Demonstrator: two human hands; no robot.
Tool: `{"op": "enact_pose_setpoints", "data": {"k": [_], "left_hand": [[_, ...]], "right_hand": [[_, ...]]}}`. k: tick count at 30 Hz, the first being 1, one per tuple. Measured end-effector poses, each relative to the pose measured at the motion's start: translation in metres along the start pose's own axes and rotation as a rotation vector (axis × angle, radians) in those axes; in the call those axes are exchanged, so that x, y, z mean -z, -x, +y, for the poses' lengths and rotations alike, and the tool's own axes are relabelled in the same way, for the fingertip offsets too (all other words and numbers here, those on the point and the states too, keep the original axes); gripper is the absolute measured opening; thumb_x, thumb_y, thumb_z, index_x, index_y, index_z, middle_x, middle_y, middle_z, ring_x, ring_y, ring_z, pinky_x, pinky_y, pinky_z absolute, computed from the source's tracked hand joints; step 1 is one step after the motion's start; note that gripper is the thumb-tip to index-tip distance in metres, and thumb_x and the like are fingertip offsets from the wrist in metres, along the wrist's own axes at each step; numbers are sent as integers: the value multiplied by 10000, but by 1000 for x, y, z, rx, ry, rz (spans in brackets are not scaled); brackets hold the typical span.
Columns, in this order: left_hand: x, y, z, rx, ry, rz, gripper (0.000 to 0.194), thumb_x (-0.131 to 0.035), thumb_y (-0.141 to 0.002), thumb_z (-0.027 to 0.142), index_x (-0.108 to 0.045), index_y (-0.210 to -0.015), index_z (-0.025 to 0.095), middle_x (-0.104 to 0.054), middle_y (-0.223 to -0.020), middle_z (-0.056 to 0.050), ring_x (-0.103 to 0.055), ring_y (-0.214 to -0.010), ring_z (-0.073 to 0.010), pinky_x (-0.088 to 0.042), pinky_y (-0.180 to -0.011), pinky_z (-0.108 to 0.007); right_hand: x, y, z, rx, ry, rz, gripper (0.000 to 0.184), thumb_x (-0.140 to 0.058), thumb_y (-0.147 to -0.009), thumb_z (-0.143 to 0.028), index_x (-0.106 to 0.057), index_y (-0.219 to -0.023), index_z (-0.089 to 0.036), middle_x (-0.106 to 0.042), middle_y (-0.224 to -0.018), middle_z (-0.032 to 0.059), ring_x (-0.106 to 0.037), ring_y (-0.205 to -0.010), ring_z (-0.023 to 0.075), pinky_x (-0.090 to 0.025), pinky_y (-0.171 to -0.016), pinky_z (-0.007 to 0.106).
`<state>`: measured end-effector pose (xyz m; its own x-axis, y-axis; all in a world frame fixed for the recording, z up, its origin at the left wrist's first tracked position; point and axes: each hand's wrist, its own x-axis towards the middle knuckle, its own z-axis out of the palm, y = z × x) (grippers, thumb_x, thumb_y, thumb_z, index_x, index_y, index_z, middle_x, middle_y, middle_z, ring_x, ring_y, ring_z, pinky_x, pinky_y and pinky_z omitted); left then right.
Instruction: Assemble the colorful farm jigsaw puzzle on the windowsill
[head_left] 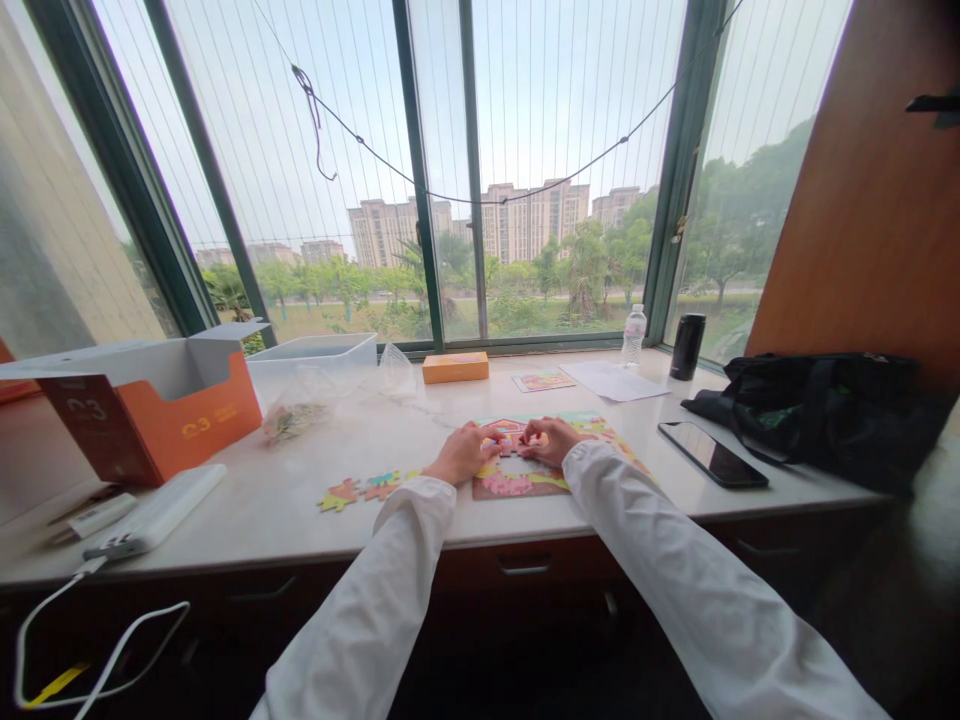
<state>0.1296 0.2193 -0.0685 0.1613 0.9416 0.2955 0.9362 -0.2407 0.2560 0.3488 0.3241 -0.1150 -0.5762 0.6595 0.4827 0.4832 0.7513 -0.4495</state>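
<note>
My left hand (pixel 461 452) and my right hand (pixel 551 441) reach out of white sleeves and meet over a children's jigsaw puzzle (pixel 517 482) on a pale stone counter (pixel 225 515). Their fingertips rest on red pieces (pixel 508 436) at the puzzle's far part, partly hiding them. I cannot tell whether either hand grips a piece. Several loose colourful jigsaw pieces (pixel 361 491) lie joined in a row left of the puzzle, near my left hand.
Left stand an open orange-and-grey box (pixel 150 410), a clear bin (pixel 311 355) and a plastic bag (pixel 292 420). Right lie a smartphone (pixel 712 454) and a black bag (pixel 810 410). A power bank (pixel 154 510) sits front left. A water bottle (pixel 634 336) and black flask (pixel 688 346) stand by the window.
</note>
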Motion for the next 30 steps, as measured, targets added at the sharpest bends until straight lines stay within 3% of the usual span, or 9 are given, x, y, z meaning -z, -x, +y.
{"op": "enact_pose_setpoints", "data": {"k": [10, 20, 30], "left_hand": [[-6, -3, 1, -86, 31, 30, 195, -637, -887, 345, -787, -1006, 308, -714, -1147, -4, -607, -1057, -213, -480, -958, -315], [-10, -5, 1, -64, 3, 31, 197, -647, -881, 368, -788, -994, 289, -711, -1135, -31, -622, -1043, -214, -487, -955, -323], [-5, -7, 7, 26, -56, -16, 241, -654, -858, 438, -784, -1008, 302, -729, -1060, -50, -647, -1014, -231, -495, -922, -332]], "right_hand": [[-1, -3, 6, 30, -75, 1, 255, -802, -718, -445, -707, -829, -236, -729, -836, 19, -642, -822, 189, -492, -783, 318], [-4, -1, 2, 24, -94, 39, 228, -805, -711, -413, -699, -804, -234, -719, -817, 6, -638, -832, 180, -487, -800, 314], [-4, -9, 1, -54, -137, -111, 233, -802, -693, -348, -676, -849, -229, -751, -870, -4, -662, -757, 156, -510, -710, 273]]}}
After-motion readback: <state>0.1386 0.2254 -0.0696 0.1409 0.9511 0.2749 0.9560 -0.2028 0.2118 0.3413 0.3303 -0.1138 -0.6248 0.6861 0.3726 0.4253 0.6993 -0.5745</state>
